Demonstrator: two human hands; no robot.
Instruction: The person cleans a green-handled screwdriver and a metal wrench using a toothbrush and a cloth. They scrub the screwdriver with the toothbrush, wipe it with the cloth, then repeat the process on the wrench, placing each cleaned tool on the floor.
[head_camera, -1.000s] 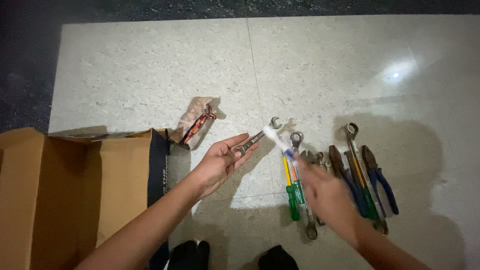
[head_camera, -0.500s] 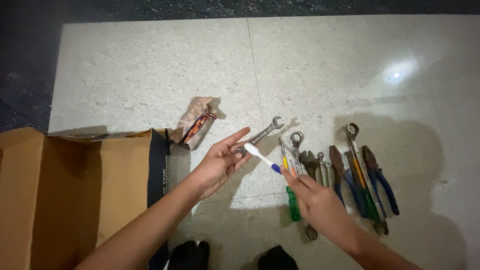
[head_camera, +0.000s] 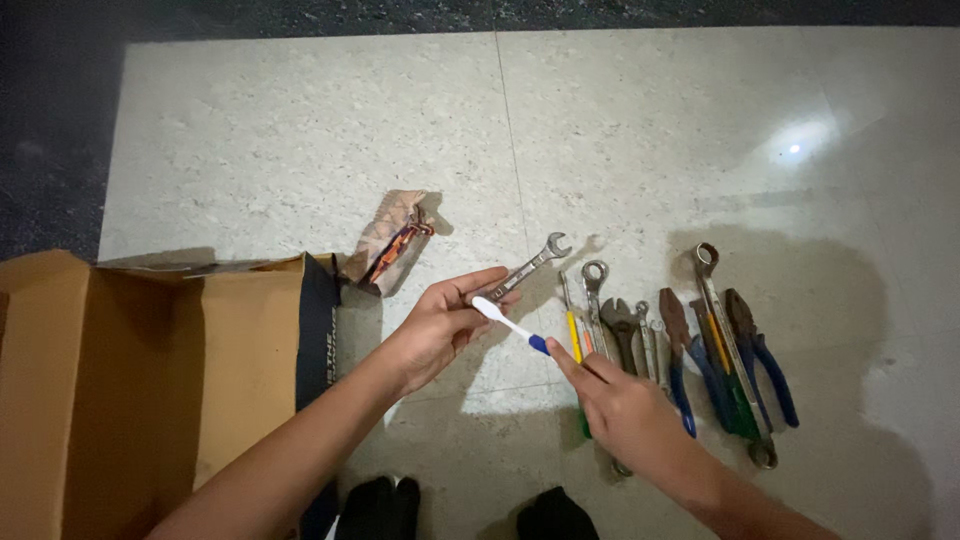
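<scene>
My left hand (head_camera: 437, 327) grips the lower end of a steel combination wrench (head_camera: 532, 260), whose open jaw points up and to the right above the floor. My right hand (head_camera: 612, 402) holds a white toothbrush with a blue grip (head_camera: 510, 324). Its head rests against the wrench near my left fingers.
On the pale tiled floor (head_camera: 650, 140) to the right lies a row of tools: a yellow and green screwdriver (head_camera: 573, 335), a ring wrench (head_camera: 595, 285), blue-handled pliers (head_camera: 760, 355) and more wrenches. A crumpled wrapper (head_camera: 390, 240) lies upper left. An open cardboard box (head_camera: 120, 380) stands at the left.
My right hand swung the toothbrush leftward from above the tool row onto the wrench by my left fingers. My left hand kept hold of the wrench.
</scene>
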